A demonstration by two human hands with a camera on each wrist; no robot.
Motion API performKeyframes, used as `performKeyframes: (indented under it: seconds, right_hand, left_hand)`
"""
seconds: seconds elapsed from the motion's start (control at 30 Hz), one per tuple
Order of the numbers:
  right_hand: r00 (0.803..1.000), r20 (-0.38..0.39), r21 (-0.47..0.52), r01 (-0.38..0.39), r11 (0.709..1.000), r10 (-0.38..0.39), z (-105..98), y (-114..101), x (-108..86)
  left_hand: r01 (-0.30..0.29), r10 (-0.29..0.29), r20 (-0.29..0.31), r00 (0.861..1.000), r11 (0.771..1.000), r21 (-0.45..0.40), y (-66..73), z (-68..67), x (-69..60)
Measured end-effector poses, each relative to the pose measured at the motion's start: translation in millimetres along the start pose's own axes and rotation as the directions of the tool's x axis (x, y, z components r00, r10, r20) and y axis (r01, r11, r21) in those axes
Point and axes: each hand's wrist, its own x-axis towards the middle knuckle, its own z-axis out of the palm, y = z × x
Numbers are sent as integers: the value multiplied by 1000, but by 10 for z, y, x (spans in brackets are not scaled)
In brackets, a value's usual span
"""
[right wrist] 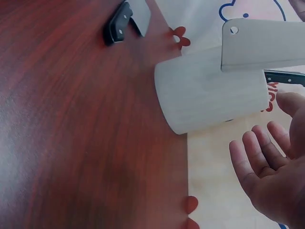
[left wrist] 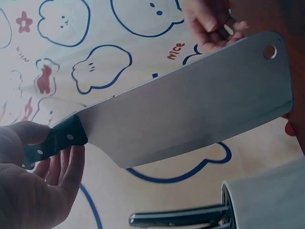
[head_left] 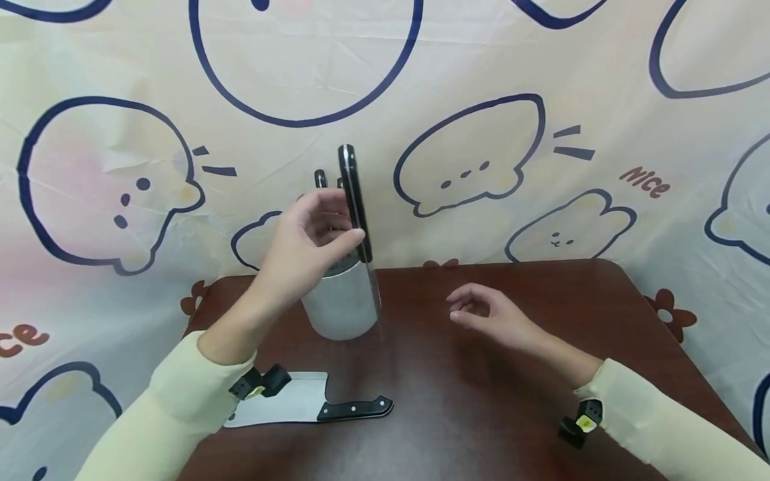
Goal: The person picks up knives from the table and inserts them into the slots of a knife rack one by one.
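Note:
The left hand pinches the black handle of a cleaver upright beside the white knife holder. Its broad blade has a hole near the far corner and, in the right wrist view, overlaps the side of the holder. More black handles stick out of the holder. Off to the right, the right hand hovers over the table with loosely bent fingers, holding nothing; in the right wrist view this hand is near the holder's mouth.
A second cleaver lies flat on the brown table in front of the holder, its handle pointing right; the left sleeve and wrist camera cover part of its blade. A patterned cloth hangs behind the table and at its sides.

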Motion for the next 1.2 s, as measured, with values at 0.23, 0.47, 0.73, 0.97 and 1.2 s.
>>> performKeyframes:
  seconds: [0.23, 0.47, 0.73, 0.97, 1.2]
  right_hand:
    - [998, 58, -13, 15, 1000, -14, 225, 133, -10]
    - [987, 159, -17, 34, 999, -31, 548, 248, -23]
    - [966, 253, -12, 54, 998, -49, 842, 322, -7]
    - [946, 315, -19, 84, 996, -74, 1068, 303, 4]
    - [940, 318, -47, 144, 988, -122, 1278, 328, 0]
  left_hand:
    - [-8, 8, -59, 998, 1000, -1, 24, -221, -122]
    - [-8, 8, -132, 991, 1000, -3, 52, -409, -200]
    - [14, 1, -221, 975, 998, 67, 70, -603, -246]
    - [-54, 20, -278, 961, 992, -116, 109, -775, -185]
    - [-97, 21, -292, 956, 963, -250, 128, -893, -13]
